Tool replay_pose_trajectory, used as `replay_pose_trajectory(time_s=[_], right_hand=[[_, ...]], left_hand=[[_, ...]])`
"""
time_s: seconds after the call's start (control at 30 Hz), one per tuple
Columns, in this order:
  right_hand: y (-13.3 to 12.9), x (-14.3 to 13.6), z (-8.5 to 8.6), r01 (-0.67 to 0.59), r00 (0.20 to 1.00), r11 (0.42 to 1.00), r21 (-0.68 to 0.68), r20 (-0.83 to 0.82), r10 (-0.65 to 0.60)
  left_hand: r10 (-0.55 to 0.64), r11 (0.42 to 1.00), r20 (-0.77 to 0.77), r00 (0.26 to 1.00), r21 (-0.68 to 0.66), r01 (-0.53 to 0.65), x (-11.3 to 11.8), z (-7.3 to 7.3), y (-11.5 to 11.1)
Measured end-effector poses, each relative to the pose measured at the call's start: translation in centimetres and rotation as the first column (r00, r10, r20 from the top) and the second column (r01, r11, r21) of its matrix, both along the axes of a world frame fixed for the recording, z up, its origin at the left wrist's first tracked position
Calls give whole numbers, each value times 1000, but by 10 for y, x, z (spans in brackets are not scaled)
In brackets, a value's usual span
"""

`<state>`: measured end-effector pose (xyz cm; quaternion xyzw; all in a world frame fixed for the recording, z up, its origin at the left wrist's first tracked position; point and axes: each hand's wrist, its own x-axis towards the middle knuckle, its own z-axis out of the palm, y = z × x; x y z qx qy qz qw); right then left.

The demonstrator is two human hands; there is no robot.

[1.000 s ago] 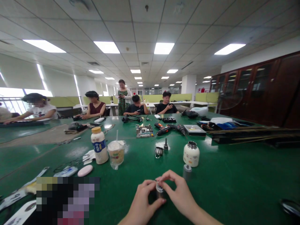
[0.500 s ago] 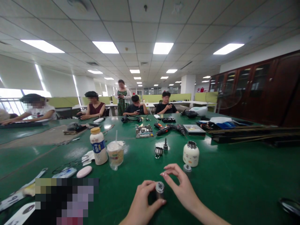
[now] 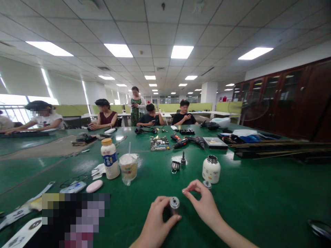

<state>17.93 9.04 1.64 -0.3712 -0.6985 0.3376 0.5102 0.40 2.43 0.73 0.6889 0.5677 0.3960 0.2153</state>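
Observation:
My left hand (image 3: 157, 220) is wrapped round a small silver metal cylinder (image 3: 174, 204), holding it upright, with dark holes showing in its top face. To the right of it, my right hand (image 3: 200, 198) is raised with thumb and forefinger pinched together. Whatever may be between those fingertips is too small to make out. Behind the right hand, a flat round metal piece (image 3: 207, 184) lies beside a cream-coloured bottle (image 3: 211, 169) with its mouth uncovered. Farther back are a small metal cup-like part with a ring (image 3: 175, 167) and a dark stepped metal part (image 3: 183, 158) standing upright.
On the green table (image 3: 258, 203), a milk-tea bottle (image 3: 110, 160) and a lidded drink cup (image 3: 128, 169) stand left. A circuit board (image 3: 159, 143), power drills (image 3: 181, 142) and long thin rods (image 3: 274, 144) lie farther back. Several people sit or stand beyond.
My right hand has drawn away from the cylinder's top to the right, and its fingertips have come together. My left hand keeps hold of the cylinder. The view has shifted slightly.

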Motion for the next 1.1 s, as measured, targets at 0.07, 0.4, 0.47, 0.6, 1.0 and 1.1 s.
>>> replay_pose_trajectory(time_s=[0.07, 0.4, 0.47, 0.6, 1.0, 1.1], right_hand=[[5, 5, -9, -28, 996, 999, -18, 81, 29], [6, 6, -16, -95, 995, 991, -90, 21, 98], [2, 2, -6, -110, 993, 990, -89, -57, 105], [-15, -10, 16, -203, 963, 978, -55, -190, 189], [-29, -15, 24, -253, 967, 968, 2, 37, 253], [-31, -14, 27, -299, 954, 954, -24, 17, 300]], left_hand=[[14, 1000, 28, 1000, 22, -14, 0, -2, 1], [3, 1000, 60, 998, 9, -4, -3, -5, 3], [-14, 1000, 46, 999, 0, 14, -3, -4, 4], [-51, 999, 8, 999, 0, 51, -2, -2, 3], [-54, 998, -34, 998, 23, 54, 0, -2, 1], [-53, 999, -32, 998, 13, 53, 0, -1, 0]])
